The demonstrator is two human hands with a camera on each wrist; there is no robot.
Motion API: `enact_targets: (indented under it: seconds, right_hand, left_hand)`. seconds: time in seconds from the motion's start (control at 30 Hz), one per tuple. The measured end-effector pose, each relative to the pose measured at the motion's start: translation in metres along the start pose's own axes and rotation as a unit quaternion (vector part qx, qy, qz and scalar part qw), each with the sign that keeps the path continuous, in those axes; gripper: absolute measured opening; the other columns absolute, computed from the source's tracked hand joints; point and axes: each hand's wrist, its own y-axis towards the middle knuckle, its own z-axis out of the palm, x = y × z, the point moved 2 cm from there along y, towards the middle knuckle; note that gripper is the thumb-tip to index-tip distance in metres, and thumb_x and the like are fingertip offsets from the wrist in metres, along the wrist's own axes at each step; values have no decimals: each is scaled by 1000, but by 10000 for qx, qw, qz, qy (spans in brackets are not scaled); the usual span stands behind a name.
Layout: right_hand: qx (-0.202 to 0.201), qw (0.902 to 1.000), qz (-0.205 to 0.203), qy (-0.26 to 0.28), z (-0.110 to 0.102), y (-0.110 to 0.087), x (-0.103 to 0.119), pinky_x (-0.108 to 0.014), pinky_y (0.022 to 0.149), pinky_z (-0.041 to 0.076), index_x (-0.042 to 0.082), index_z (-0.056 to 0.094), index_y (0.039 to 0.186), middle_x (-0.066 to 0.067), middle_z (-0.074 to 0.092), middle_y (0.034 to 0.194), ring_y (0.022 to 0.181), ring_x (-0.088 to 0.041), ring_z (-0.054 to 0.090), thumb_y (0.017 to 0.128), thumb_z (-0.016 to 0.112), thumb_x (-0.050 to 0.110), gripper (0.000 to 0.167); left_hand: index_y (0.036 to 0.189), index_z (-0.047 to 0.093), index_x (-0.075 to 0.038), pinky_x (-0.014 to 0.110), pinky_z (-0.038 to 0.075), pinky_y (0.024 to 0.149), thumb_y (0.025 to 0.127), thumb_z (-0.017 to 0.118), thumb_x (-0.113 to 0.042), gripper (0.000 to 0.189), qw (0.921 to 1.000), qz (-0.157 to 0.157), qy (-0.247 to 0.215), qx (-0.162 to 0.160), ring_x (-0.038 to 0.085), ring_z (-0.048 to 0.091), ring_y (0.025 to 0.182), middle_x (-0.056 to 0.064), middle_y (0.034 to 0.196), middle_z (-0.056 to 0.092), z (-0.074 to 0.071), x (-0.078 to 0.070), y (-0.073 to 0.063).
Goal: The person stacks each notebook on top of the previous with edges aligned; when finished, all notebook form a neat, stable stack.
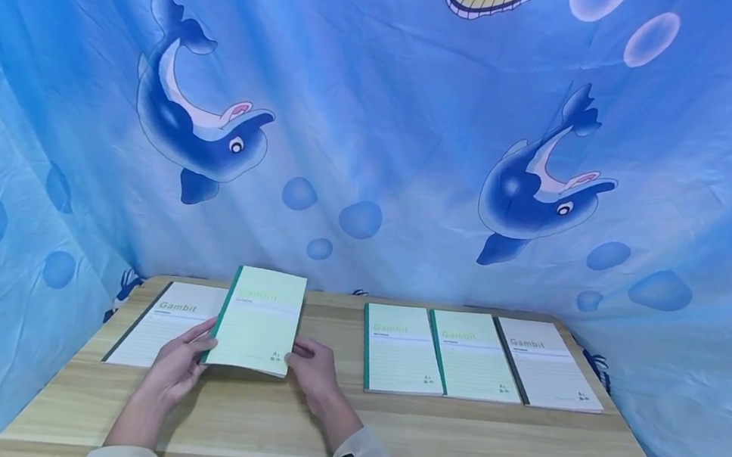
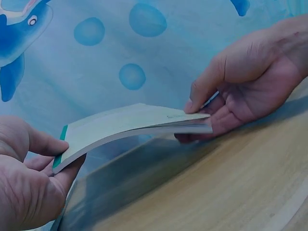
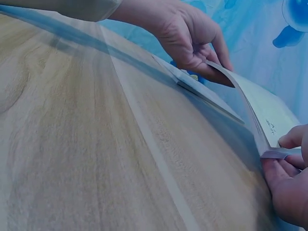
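Note:
Both hands hold up a notebook with a pale green cover and a green spine, raised above the table. My left hand pinches its spine edge near the lower left corner, thumb on the cover and fingers beneath. On the opposite edge, my right hand grips the lower right corner between thumb and fingers. In the left wrist view the notebook bows upward in the middle. A white notebook with a dark spine lies flat behind the left hand, partly covered by that hand and the raised notebook.
To the right lie two green-spined notebooks and a white, dark-spined notebook, side by side. The wooden table ends at a blue curtain with printed dolphins.

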Motion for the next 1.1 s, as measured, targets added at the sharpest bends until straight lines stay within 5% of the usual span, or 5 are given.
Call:
enact_targets:
  seconds: [0.1, 0.27, 0.67, 0.83, 1.1]
  right_hand:
    - [-46, 9999, -46, 104, -1, 0, -1, -32, 101, 59, -2, 62, 135, -14, 69, 125, 116, -22, 66, 89, 69, 3, 47]
    - [-153, 9996, -240, 84, -3, 0, 4, -34, 106, 57, 0, 63, 135, -12, 68, 123, 116, -21, 64, 89, 67, 2, 46]
    - [-298, 9982, -485, -197, -25, -2, 15, -34, 103, 58, 3, 65, 135, -12, 70, 124, 117, -23, 66, 92, 65, 3, 43]
    - [-301, 9975, -482, -427, -46, -6, 22, -29, 98, 59, 5, 64, 136, -11, 70, 126, 116, -21, 67, 92, 65, 5, 44]
    - [-83, 9972, -459, -591, -88, -16, 32, -23, 94, 58, 7, 62, 140, -13, 66, 131, 118, -22, 64, 96, 61, 8, 44]
  left_hand:
    - [163, 23, -15, 20, 54, 104, 105, 48, -2, 64, 9999, -18, 127, -43, -6, 70, 101, -11, 130, 68, 0, 3, 1]
    - [164, 20, -13, 18, 52, 106, 107, 45, -4, 63, 9993, 102, 371, -11, -10, 68, 100, 11, 171, 21, 3, 7, 3]
    - [165, 18, -11, 12, 52, 101, 106, 46, -5, 65, 9974, 350, 631, -28, -12, 63, 104, 13, 172, 21, 29, 14, -5]
    - [164, 24, -14, 8, 48, 82, 106, 49, -8, 64, 9953, 382, 884, -128, -3, 59, 115, 12, 171, 26, 48, 17, -10]
    - [162, 26, -7, 47, 29, 129, 106, 48, -6, 61, 9906, 771, 1119, 147, 32, 32, 155, 21, 165, 34, 84, 29, -17]
